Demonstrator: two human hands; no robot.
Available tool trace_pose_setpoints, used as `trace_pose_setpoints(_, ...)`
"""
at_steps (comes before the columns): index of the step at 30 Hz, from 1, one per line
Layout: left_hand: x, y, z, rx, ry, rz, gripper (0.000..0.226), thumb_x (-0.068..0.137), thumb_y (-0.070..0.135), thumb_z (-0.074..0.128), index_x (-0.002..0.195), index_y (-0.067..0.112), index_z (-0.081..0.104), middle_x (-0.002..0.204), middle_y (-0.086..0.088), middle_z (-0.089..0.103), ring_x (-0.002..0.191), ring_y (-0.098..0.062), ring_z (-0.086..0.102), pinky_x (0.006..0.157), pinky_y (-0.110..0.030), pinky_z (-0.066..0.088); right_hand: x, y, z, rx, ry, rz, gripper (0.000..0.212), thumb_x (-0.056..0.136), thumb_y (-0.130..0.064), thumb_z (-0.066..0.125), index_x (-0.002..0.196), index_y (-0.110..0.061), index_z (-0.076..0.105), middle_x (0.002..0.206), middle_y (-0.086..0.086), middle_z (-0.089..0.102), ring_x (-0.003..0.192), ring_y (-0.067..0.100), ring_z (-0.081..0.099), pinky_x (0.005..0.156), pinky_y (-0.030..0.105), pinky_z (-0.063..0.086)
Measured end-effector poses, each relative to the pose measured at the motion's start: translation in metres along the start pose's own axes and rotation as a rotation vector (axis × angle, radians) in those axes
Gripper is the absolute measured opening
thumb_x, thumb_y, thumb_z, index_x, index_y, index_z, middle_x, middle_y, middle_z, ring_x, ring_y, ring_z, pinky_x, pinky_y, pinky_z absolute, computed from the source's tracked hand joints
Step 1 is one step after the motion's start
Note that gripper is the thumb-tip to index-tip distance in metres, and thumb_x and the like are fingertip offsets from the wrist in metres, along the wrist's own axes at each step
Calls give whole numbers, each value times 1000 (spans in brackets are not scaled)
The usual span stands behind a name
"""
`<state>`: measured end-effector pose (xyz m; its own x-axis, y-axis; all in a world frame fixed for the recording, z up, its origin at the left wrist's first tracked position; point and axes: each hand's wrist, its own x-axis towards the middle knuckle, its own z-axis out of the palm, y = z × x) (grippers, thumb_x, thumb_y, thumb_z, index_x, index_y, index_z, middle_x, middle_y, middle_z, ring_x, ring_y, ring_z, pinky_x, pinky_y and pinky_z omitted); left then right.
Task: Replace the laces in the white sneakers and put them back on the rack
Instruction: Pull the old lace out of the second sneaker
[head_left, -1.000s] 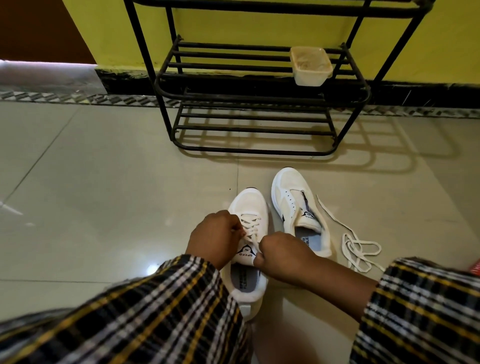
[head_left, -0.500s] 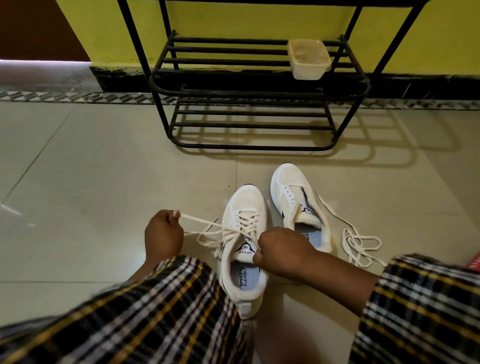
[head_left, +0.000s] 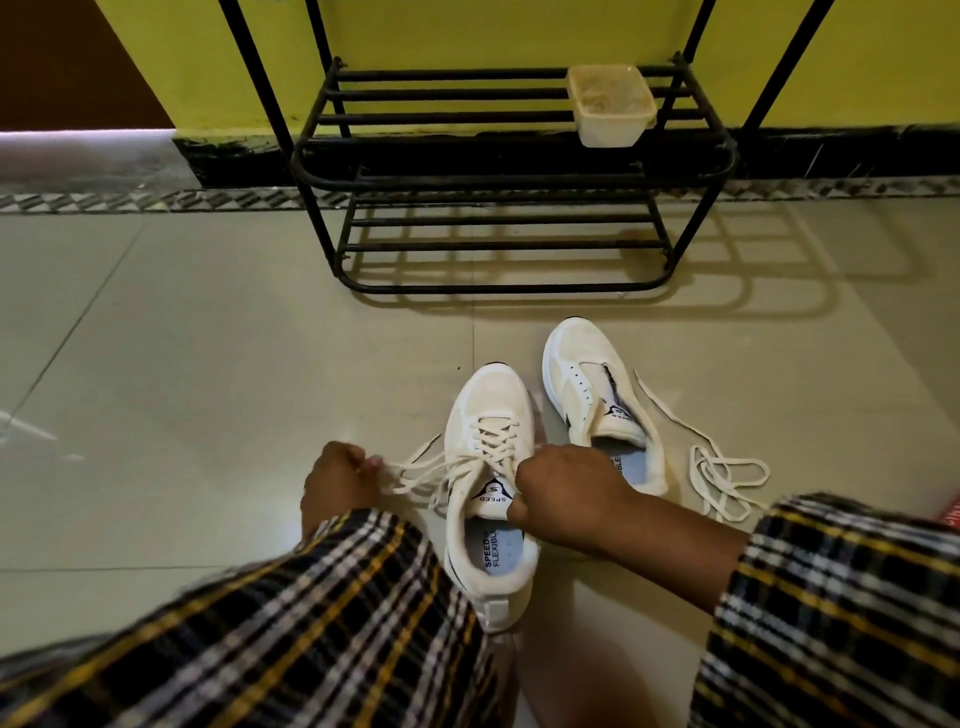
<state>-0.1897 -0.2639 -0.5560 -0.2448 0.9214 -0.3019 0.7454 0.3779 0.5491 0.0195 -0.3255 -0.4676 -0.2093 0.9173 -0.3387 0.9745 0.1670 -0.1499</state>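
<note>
Fingers of left hand (head_left: 340, 480) pinching lace (head_left: 415, 470), right hand (head_left: 563, 491) gripping laced sneaker (head_left: 491, 499), tiled floor (head_left: 208, 364), yellow wall (head_left: 519, 31)

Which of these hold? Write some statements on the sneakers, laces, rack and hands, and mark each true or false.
1. The near sneaker has a lace crossed through its eyelets. True.
2. The far sneaker stands on the rack. False: it is on the floor in front of the rack.
3. The left hand pinches a lace end out to the side. True.
4. A loose lace lies on the floor right of the far sneaker. True.
5. The plastic tub sits on the floor. False: it sits on a rack shelf.
6. The right hand lies flat and open. False: it is closed at the near sneaker's tongue.
</note>
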Motion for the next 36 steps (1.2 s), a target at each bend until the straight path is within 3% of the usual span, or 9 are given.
trace_pose_setpoints(3,-23,28,2,-38,49,363,24,85,32,68,105,20,62,112,-1,63,109,-24,53,94,-41,42,-2,0,-1,20,-44,13,39,91,-37,47,62,-15,35,70,5,40,81,28,47,69,29,28)
trace_pose_setpoints(6,-42,54,5,12,-151,626,22,85,39,64,104,28,67,110,5,63,107,-18,52,93,-38,41,-2,0,-3,46,-60,14,46,92,-42,46,57,-19,26,61,0,29,75,24,40,67,29,28)
trace_pose_setpoints(16,-45,70,4,497,-85,769,26,96,36,40,113,27,57,112,8,58,111,-17,46,92,-32,33,-2,2,1,78,-47,23,36,91,-42,45,72,-11,42,73,6,43,75,23,41,64,29,30)
trace_pose_setpoints(20,-53,65,2,473,12,705,24,96,32,39,112,23,54,112,5,54,111,-17,46,90,-30,29,3,6,5,108,-64,16,34,90,-38,47,68,-12,45,66,4,40,71,22,43,48,26,22)
trace_pose_setpoints(26,-52,44,5,227,44,457,15,94,22,43,104,18,54,104,0,55,102,-21,52,88,-33,28,6,7,4,99,-116,-13,41,91,-32,45,56,-18,30,62,0,33,69,24,41,47,26,19)
trace_pose_setpoints(29,-34,29,-2,12,78,198,8,93,17,42,94,15,49,101,-12,58,93,-33,54,84,-37,38,4,10,4,111,-133,-14,41,91,-31,45,55,-17,31,62,1,34,61,20,38,47,26,19)
trace_pose_setpoints(31,-22,22,-7,112,2,73,9,94,18,41,96,15,49,109,-13,57,100,-34,54,90,-41,39,3,12,5,133,-130,-4,41,91,-31,45,55,-17,33,60,1,36,61,20,39,47,27,20)
trace_pose_setpoints(33,-22,19,-6,252,-93,69,14,96,22,44,105,19,54,120,-8,52,111,-29,51,96,-40,36,2,11,5,147,-126,3,41,92,-32,45,55,-17,34,60,2,37,62,20,40,47,27,21)
trace_pose_setpoints(36,-44,27,-2,64,-6,329,19,90,33,56,105,21,59,119,-2,50,107,-22,53,93,-38,40,3,10,6,158,-126,19,42,91,-32,46,54,-17,34,59,1,36,55,14,35,47,26,21)
